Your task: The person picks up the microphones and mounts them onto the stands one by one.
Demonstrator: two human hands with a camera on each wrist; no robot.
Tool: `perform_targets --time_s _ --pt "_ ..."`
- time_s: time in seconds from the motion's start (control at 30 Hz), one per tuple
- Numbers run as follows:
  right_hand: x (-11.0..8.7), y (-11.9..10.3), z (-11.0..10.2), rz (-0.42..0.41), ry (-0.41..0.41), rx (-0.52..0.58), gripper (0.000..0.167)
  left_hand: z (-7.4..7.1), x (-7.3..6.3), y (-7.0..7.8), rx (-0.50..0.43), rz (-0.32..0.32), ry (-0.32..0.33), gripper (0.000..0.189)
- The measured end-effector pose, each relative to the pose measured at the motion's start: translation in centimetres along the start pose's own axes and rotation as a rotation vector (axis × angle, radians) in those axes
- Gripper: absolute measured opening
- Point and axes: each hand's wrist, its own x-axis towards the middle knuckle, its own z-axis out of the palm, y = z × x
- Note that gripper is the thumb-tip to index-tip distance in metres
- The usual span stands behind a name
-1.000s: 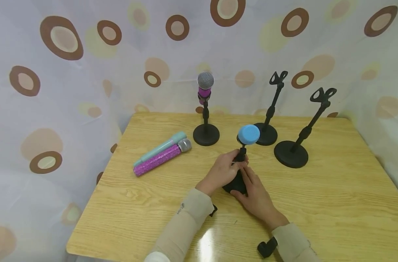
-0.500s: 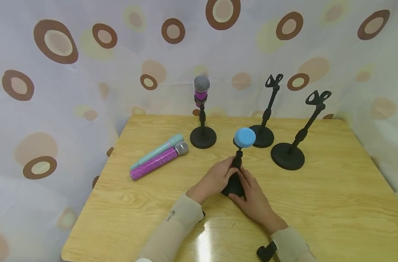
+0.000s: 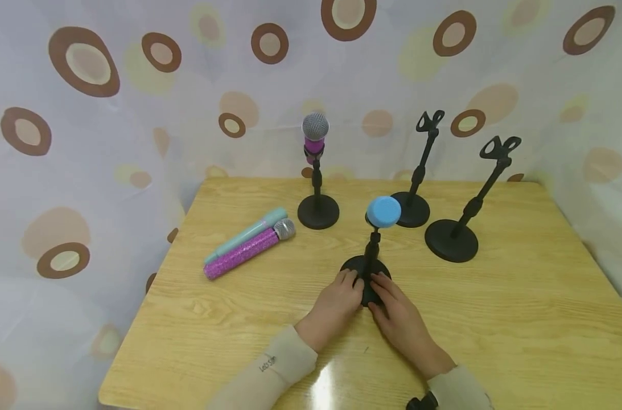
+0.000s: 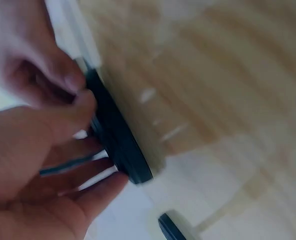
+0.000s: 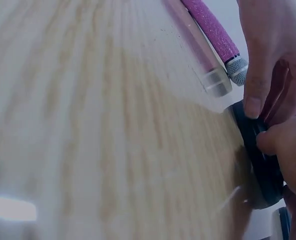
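Observation:
A black microphone stand [image 3: 371,253] stands upright near the middle of the table, bearing a microphone with a light blue head [image 3: 384,212]. My left hand [image 3: 334,307] holds the left side of its round base [image 4: 118,135], fingers over the top. On the front right of that base, my right hand [image 3: 405,327] grips with thumb at the rim and fingers on top. Both thumbs [image 5: 254,106] meet the base close together in the wrist views. The hands cover part of the base.
Left on the table [image 3: 229,319] lie a mint-green microphone [image 3: 249,232] and a glittery purple microphone [image 3: 244,254], side by side. Behind stands a stand with a purple microphone [image 3: 315,134]. Two bare stands, one farther back [image 3: 412,209] and one nearer [image 3: 451,240], are at right.
My left hand has slid down from the stand's pole to its base. My right hand stays at the base, and the stand has barely moved.

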Motion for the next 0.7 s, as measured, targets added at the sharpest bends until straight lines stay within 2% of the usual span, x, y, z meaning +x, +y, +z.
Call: perform_targets --time_s 0.07,0.17,0.4,0.6,0.7 --pt "0.3 -0.3 -0.3 -0.003 -0.013 -0.019 0.040 0.3 0.3 0.6 0.077 -0.001 0.053 0.020" --pt "0.7 -0.5 -0.6 0.019 -0.038 -0.037 0.038 0.6 0.8 1.0 0.098 -0.019 0.077 0.016" --pt "1.6 -0.3 -0.5 0.027 -0.040 -0.059 0.035 0.3 2.2 0.8 0.130 0.010 -0.008 0.022" --pt "3.2 -0.1 -0.3 0.073 -0.108 -0.081 0.036 0.2 3.7 -0.1 0.045 -0.025 -0.080 0.019" --pt "4.1 0.1 -0.3 0.084 -0.136 -0.096 0.037 0.1 4.4 -0.7 0.025 -0.027 -0.077 0.016"
